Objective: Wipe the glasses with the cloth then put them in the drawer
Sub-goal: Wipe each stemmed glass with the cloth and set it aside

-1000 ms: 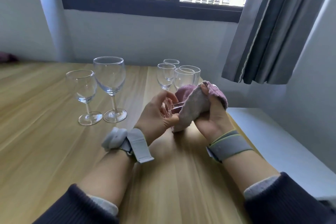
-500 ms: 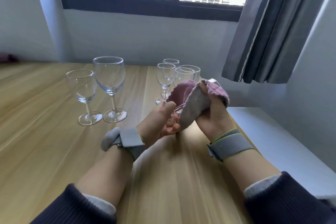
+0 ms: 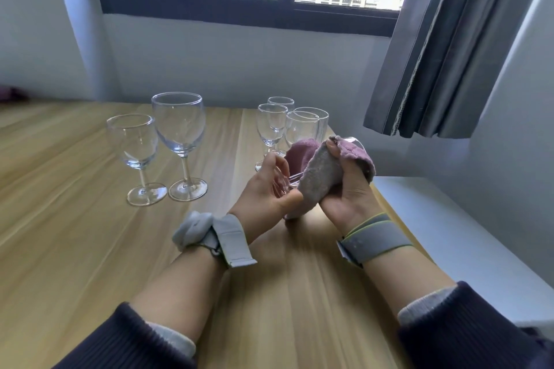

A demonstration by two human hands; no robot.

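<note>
- The step in hand looks like wiping one small clear stemmed glass (image 3: pixel 288 181). To do it well, I judge the foot should be turned slowly while the cloth stays pressed around the bowl, so every side is rubbed and the thin stem takes no twist.
- The left hand (image 3: pixel 265 192) is partly curled, its fingers and thumb around the foot and stem of that glass, just above the light wooden table (image 3: pixel 75 234).
- The right hand (image 3: pixel 344 192) is closed around the pink-and-grey fluffy cloth (image 3: pixel 322 178), which wraps the bowl; only a sliver of rim shows at the far right of the cloth.
- The held glass lies roughly sideways between the two hands, near the table's right edge.
- Still waiting: a short clear wine glass (image 3: pixel 133 156) and a tall clear wine glass (image 3: pixel 180 141) to the left, and a far cluster of small clear glasses (image 3: pixel 287 126) just behind the hands.
- No drawer is in view.
</note>
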